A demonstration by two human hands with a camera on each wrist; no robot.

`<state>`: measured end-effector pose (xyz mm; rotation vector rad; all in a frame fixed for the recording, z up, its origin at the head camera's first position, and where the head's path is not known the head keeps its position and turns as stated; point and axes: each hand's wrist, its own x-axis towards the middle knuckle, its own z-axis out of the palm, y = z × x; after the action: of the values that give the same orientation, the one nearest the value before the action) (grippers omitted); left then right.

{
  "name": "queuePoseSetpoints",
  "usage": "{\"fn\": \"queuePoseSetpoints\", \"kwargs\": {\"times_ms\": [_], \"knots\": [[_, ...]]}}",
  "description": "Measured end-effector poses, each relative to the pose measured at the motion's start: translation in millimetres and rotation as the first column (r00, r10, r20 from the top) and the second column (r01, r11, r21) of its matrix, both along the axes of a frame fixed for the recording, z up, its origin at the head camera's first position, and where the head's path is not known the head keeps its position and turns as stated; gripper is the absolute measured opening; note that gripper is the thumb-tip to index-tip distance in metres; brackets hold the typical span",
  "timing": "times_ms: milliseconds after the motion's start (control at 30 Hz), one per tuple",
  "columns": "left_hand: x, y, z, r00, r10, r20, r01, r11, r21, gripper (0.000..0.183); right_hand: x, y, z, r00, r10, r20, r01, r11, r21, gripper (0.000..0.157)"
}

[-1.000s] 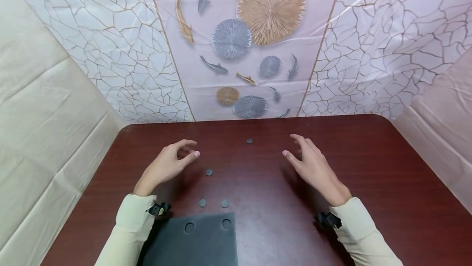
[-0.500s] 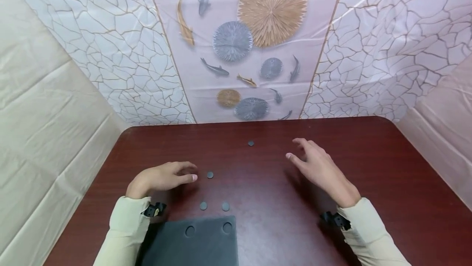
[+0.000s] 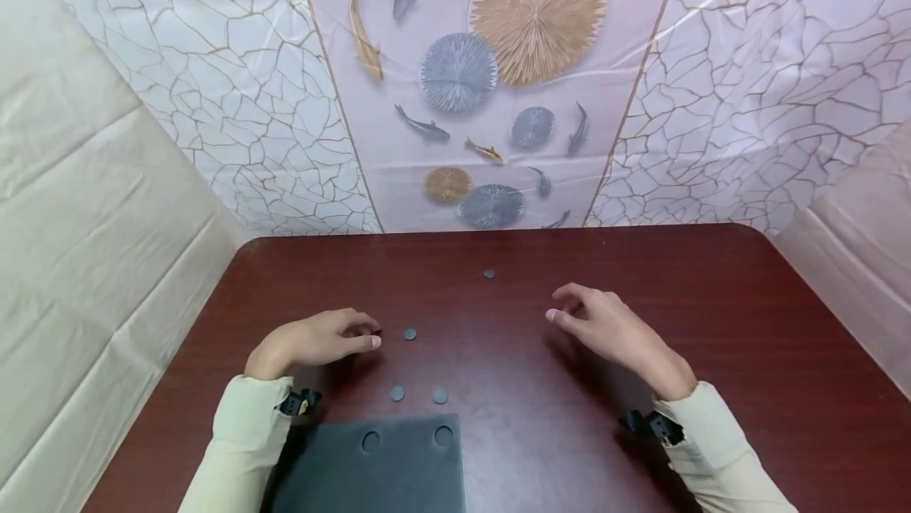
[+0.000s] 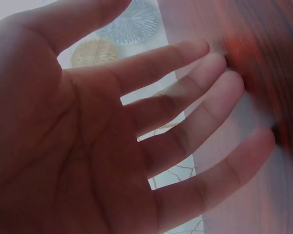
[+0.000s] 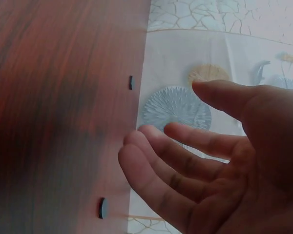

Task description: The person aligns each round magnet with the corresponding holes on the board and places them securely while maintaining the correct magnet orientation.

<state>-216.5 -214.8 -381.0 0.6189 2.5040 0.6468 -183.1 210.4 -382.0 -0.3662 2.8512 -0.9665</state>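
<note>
Several small dark grey discs lie on the table. One disc is just right of my left hand, which is at the table with relaxed fingers and nothing in its grasp. In the left wrist view the palm is bare and the fingertips are close to the wood. My right hand hovers over the right half, fingers loosely bent, holding nothing. A far disc sits beyond it to the left. Two more, a left disc and a right disc, lie above a dark grey board with round recesses.
The reddish-brown table ends at a patterned curtain behind. Pale cloth walls flank it on both sides. The board's lower part runs out of the head view.
My left hand came down and toward me, then stayed by the near disc. The right hand shifted slightly down, its fingers curling a little more. The discs lie where they were.
</note>
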Motion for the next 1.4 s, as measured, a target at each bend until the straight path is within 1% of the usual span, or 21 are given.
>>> {"fn": "queuePoseSetpoints", "kwargs": {"times_ms": [100,167,233,333,467,633,733,900,1000,1100,1233,1333,1400], "knots": [[1.8,-2.0,0.0,1.000,-0.001,0.028,0.001,1.000,0.011,0.046,3.5,-2.3,-3.5,0.997,0.008,0.080,-0.004,0.999,-0.039,0.037],[3.4,-4.6,-0.7,0.997,0.003,0.071,-0.005,1.000,0.018,0.046,5.6,-3.8,-4.3,0.992,0.018,0.121,-0.010,0.998,-0.065,0.036],[4.5,-7.9,-1.1,0.994,0.009,0.110,-0.012,0.999,0.030,0.044,6.2,-6.2,-4.3,0.990,0.039,0.137,-0.028,0.997,-0.078,0.032],[4.5,-13.4,0.5,0.989,0.018,0.147,-0.024,0.999,0.035,0.038,5.5,-11.4,-1.9,0.986,0.074,0.152,-0.063,0.995,-0.076,0.029],[4.1,-18.3,4.0,0.985,0.032,0.170,-0.035,0.999,0.016,0.029,6.0,-21.6,-0.5,0.975,0.128,0.181,-0.118,0.991,-0.066,0.023],[5.0,-23.3,8.1,0.971,0.046,0.234,-0.048,0.999,0.006,0.024,10.6,-35.3,-2.5,0.954,0.183,0.238,-0.171,0.983,-0.070,0.014],[7.6,-25.7,9.6,0.964,0.063,0.259,-0.060,0.998,-0.018,0.024,15.0,-43.2,-5.9,0.933,0.215,0.290,-0.193,0.976,-0.103,0.013],[14.5,-29.4,10.1,0.954,0.105,0.282,-0.094,0.994,-0.053,0.025,20.4,-55.7,-12.5,0.893,0.281,0.352,-0.222,0.954,-0.201,0.012],[20.9,-32.1,10.5,0.954,0.116,0.278,-0.105,0.993,-0.055,0.026,23.8,-62.2,-14.8,0.874,0.303,0.379,-0.220,0.944,-0.248,0.011],[29.9,-37.0,9.9,0.949,0.160,0.272,-0.146,0.987,-0.070,0.027,28.1,-69.3,-16.2,0.858,0.325,0.398,-0.231,0.936,-0.267,0.010],[42.0,-43.1,8.7,0.936,0.227,0.268,-0.211,0.974,-0.087,0.029,36.2,-79.4,-17.3,0.829,0.354,0.432,-0.256,0.928,-0.270,0.021],[49.1,-46.5,8.8,0.931,0.239,0.277,-0.223,0.971,-0.086,0.029,43.4,-86.4,-18.3,0.805,0.381,0.455,-0.279,0.919,-0.277,0.028],[54.7,-49.7,9.0,0.936,0.231,0.267,-0.211,0.972,-0.101,0.029,48.8,-91.0,-19.2,0.786,0.406,0.466,-0.301,0.910,-0.286,0.029]]}}
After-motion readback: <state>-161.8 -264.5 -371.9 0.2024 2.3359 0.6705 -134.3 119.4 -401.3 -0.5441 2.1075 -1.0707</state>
